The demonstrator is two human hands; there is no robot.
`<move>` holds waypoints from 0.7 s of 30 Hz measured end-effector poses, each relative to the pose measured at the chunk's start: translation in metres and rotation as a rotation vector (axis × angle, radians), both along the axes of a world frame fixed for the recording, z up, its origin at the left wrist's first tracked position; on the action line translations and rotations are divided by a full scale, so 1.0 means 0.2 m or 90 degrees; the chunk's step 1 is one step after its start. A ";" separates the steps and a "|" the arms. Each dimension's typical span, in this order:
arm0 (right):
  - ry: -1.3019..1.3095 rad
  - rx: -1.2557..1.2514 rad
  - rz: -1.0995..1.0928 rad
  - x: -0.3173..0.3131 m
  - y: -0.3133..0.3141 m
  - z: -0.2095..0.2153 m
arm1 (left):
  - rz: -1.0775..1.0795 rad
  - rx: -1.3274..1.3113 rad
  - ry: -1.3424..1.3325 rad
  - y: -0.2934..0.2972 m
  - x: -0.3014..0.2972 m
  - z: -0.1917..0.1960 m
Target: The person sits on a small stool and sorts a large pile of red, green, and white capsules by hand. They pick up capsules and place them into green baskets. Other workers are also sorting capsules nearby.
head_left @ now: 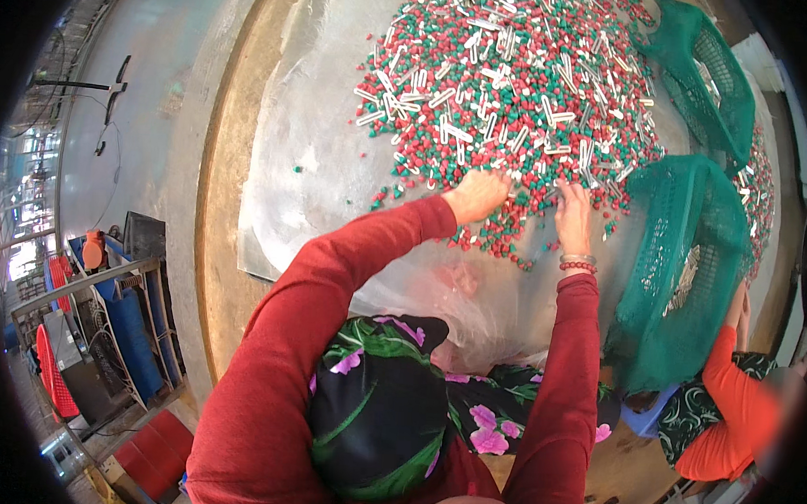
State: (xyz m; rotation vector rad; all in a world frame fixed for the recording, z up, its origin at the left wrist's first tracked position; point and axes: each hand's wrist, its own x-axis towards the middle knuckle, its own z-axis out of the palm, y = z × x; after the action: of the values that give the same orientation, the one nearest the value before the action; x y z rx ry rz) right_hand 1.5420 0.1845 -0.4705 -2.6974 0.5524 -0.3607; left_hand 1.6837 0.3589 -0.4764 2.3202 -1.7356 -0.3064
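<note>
A wide heap of small red, green and white pieces lies on the sheet-covered table, with many narrow, pale, slotted strips mixed in. At the near edge of this heap my left hand is closed, its fingertips down among the pieces. To its right, my right hand, with bracelets at the wrist, has thumb and fingers drawn together at the heap's edge. Whatever either hand grips is too small or hidden to make out. Loose red and green pieces lie between the two hands.
Two green mesh baskets stand to the right, a near one holding some pale strips and a far one. Beyond them a co-worker in an orange sleeve sits by more pieces. Clear plastic lies before me.
</note>
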 end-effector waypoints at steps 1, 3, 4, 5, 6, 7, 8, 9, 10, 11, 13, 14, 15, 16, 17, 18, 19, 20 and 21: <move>0.055 -0.015 0.000 0.01 0.00 -0.01 | 0.033 0.000 0.070 0.01 -0.01 0.05; 0.051 -0.043 0.000 0.01 0.00 -0.04 | 0.104 -0.019 0.175 0.05 0.00 0.07; 0.054 -0.055 0.001 0.01 0.01 -0.05 | 0.140 -0.021 0.226 0.07 0.01 0.07; 0.050 -0.061 -0.004 0.01 0.02 -0.06 | 0.150 -0.034 0.260 0.08 0.04 0.07; 0.040 -0.067 -0.002 0.01 0.02 -0.06 | 0.160 -0.047 0.293 0.09 0.07 0.07; 0.033 -0.070 0.002 0.02 0.03 -0.05 | 0.171 -0.057 0.331 0.10 0.10 0.08; 0.028 -0.078 0.003 0.02 0.04 -0.03 | 0.177 -0.043 0.359 0.10 0.13 0.13; 0.022 0.012 -0.045 0.03 0.04 -0.02 | 0.183 -0.028 0.388 0.09 0.17 0.18; 0.013 0.099 -0.090 0.05 0.05 -0.01 | 0.190 -0.017 0.415 0.08 0.20 0.21; 0.003 0.186 -0.137 0.06 0.05 0.01 | 0.182 -0.143 0.417 0.07 0.20 0.15; -0.112 0.299 -0.179 0.15 0.00 0.04 | 0.182 -0.133 0.580 0.03 0.26 0.14; -0.171 0.358 -0.199 0.20 -0.03 0.04 | 0.182 -0.124 0.660 0.00 0.28 0.20; -0.197 0.381 -0.176 0.25 -0.05 0.05 | 0.231 -0.094 0.835 -0.01 0.29 0.27; -0.148 0.271 -0.090 0.32 -0.05 0.09 | 0.224 -0.146 1.021 0.02 0.31 0.31; -0.100 0.157 -0.009 0.38 -0.06 0.14 | 0.206 -0.198 1.208 0.02 0.32 0.33; -0.052 0.041 0.071 0.43 -0.06 0.17 | 0.181 -0.254 1.395 0.03 0.34 0.35; -0.001 0.008 0.100 0.45 -0.06 0.15 | 0.166 -0.267 1.420 0.03 0.35 0.39; 0.031 -0.027 0.104 0.47 -0.05 0.14 | 0.111 -0.280 1.463 0.02 0.36 0.38; 0.063 -0.061 0.107 0.48 -0.05 0.13 | 0.054 -0.292 1.505 0.02 0.38 0.36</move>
State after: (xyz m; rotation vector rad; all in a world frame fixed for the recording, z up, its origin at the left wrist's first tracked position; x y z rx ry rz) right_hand 1.6373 0.1740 -0.4440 -2.8413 0.3397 -0.2149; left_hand 1.7596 0.3628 -0.4044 0.4120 -0.2205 -1.4399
